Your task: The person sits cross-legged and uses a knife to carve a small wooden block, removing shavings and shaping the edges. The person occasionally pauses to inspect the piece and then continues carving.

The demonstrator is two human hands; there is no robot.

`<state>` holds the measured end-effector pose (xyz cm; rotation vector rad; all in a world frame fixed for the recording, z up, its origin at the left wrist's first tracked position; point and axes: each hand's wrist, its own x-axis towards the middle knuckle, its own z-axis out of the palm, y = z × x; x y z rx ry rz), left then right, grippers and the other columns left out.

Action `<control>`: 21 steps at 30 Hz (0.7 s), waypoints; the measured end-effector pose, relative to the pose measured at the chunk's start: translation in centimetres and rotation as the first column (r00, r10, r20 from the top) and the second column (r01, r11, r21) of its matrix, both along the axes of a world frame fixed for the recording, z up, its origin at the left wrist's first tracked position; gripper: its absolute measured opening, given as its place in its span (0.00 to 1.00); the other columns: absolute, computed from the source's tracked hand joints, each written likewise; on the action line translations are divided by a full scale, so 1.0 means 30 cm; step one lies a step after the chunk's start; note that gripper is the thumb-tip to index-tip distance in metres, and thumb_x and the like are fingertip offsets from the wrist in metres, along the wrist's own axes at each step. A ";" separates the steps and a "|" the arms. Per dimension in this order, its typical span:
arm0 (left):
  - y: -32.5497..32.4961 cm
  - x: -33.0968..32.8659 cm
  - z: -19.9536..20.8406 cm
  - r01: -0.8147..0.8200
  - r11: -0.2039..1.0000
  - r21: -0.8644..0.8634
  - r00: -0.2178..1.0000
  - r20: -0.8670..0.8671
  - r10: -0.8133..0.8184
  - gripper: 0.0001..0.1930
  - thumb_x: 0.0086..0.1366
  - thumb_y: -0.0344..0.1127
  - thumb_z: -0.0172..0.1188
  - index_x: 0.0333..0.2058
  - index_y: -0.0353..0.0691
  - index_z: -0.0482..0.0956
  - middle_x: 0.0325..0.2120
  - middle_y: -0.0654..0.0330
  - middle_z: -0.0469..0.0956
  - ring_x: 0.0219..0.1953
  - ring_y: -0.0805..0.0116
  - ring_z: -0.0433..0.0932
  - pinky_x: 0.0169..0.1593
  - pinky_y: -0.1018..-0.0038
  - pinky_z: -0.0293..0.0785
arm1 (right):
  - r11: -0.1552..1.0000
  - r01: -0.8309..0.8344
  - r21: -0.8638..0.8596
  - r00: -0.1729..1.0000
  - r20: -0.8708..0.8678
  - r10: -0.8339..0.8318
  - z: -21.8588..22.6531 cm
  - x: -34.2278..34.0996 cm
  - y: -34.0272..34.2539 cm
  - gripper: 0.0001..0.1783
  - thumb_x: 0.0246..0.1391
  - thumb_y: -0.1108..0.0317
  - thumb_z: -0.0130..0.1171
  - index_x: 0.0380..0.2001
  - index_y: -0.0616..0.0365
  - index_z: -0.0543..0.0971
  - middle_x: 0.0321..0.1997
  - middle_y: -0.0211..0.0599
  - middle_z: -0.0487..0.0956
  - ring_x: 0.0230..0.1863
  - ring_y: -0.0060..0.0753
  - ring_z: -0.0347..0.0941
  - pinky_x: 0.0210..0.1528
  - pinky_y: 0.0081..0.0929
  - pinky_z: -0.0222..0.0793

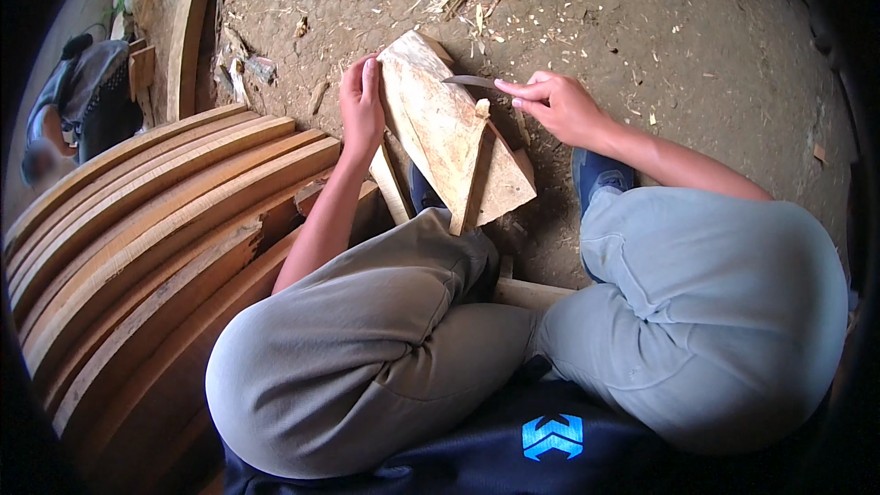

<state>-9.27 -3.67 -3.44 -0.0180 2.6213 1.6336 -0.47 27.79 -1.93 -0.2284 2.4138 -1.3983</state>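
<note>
A thick, pale block of wood (431, 119) stands tilted in front of my knees. My left hand (364, 105) grips its upper left edge, thumb on the near side and the other fingers partly hidden behind it. In my right hand (557, 108) is a knife with a slim, curved blade (472, 81), and its tip reaches the block's upper right side. My index finger lies along the knife, and the handle is mostly hidden in my fist. A narrow wood strip (472, 165) leans along the block's lower right part.
Long sawn planks (165, 192) lie stacked at my left. Wood chips (477, 18) are scattered over the bare earth floor (697, 82). My shoe (600, 174) rests right of the block. Another person (78, 96) is bent over at the far left.
</note>
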 end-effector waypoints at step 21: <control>0.176 0.291 0.139 -0.046 0.934 0.353 0.965 0.258 -0.050 0.68 0.47 0.25 0.79 0.69 0.35 0.26 0.63 0.43 0.56 0.61 0.54 0.68 0.60 0.63 0.75 | 1.000 0.007 0.000 0.911 -0.413 -0.006 -0.057 0.043 -0.055 0.24 0.56 0.76 0.60 0.56 0.49 0.81 0.22 0.44 0.73 0.21 0.40 0.70 0.26 0.38 0.65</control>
